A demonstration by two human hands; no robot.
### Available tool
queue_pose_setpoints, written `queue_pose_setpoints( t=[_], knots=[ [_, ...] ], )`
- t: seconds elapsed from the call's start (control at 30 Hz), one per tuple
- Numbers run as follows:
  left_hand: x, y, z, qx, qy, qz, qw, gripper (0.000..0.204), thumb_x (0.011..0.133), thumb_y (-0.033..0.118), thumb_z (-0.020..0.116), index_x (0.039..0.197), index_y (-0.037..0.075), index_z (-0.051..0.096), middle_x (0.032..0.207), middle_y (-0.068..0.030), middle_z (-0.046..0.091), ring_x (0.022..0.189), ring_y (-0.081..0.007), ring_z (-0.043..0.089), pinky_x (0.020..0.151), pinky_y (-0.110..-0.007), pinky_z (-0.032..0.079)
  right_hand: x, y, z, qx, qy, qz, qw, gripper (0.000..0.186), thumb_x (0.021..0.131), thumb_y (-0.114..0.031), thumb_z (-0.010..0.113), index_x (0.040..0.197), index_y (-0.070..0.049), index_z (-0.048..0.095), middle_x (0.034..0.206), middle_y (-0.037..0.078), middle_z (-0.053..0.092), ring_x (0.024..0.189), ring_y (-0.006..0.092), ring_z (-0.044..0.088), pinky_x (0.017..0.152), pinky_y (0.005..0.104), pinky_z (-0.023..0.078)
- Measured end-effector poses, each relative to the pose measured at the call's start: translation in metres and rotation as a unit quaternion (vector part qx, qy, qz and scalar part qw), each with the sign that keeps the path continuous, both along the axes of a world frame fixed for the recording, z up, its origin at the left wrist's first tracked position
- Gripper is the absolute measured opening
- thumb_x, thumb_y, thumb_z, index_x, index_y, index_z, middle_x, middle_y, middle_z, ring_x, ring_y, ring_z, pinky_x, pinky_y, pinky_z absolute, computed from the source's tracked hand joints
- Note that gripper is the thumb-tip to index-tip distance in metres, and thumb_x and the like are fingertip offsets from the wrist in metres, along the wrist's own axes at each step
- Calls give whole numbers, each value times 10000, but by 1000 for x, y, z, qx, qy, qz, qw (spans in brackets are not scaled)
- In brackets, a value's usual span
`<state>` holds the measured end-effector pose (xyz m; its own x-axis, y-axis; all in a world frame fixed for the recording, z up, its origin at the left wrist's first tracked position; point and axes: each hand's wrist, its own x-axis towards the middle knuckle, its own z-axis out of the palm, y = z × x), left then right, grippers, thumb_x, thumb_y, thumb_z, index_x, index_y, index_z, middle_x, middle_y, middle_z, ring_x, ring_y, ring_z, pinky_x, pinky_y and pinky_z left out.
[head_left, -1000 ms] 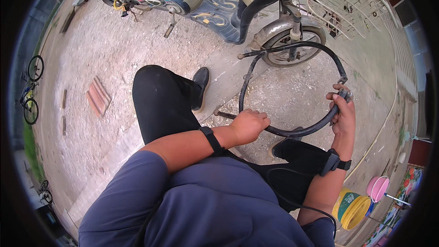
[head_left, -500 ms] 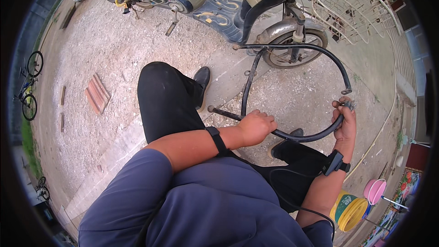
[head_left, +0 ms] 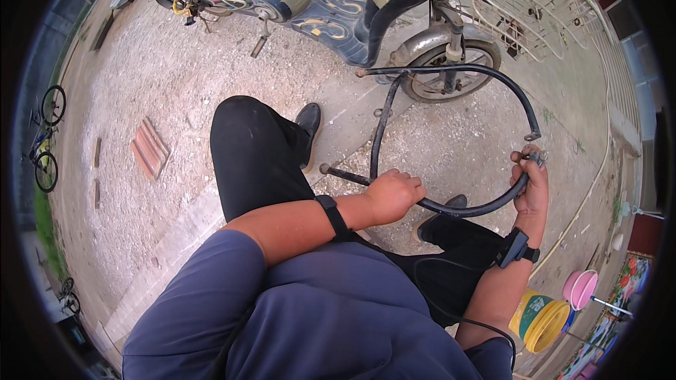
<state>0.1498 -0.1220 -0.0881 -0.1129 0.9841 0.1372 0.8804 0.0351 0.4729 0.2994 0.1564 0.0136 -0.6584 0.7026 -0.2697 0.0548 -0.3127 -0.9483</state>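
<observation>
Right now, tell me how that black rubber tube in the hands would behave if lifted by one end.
The black inner tube probably flops: it hangs in a loose, uneven loop between the left hand and right hand. Likely light, since both hold it easily. The valve stem could snag.

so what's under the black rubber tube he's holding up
Bare gravelly ground shows through the loop of the tube. The left hand and right hand cover the parts they grip, and a shoe peeks out below.

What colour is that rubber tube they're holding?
Black; the rubber tube shows plainly in the head view.
</observation>
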Motion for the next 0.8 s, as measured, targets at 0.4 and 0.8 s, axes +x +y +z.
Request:
queue_pose_setpoints(
  t=[0.4,0.8],
  knots=[
    [1,1,-1,6,-15,1,1000,184,714,74,633,894,110,629,886,-74,612,856,-281,635,789,-403,498,0,-1,5,8,-3,13,1000,221,861,-75,598,1070,-126,552,952,93,618,492,32,384,427,190,309],
    [-3,0,0,26,-21,-7,999,154,677,60,606,828,71,581,863,-99,594,816,-300,638,766,-420,513,-9,-10,15,40,-10,17,999,225,858,-66,594,1080,-78,561,929,112,630,486,33,403,382,187,258]
  ],
)
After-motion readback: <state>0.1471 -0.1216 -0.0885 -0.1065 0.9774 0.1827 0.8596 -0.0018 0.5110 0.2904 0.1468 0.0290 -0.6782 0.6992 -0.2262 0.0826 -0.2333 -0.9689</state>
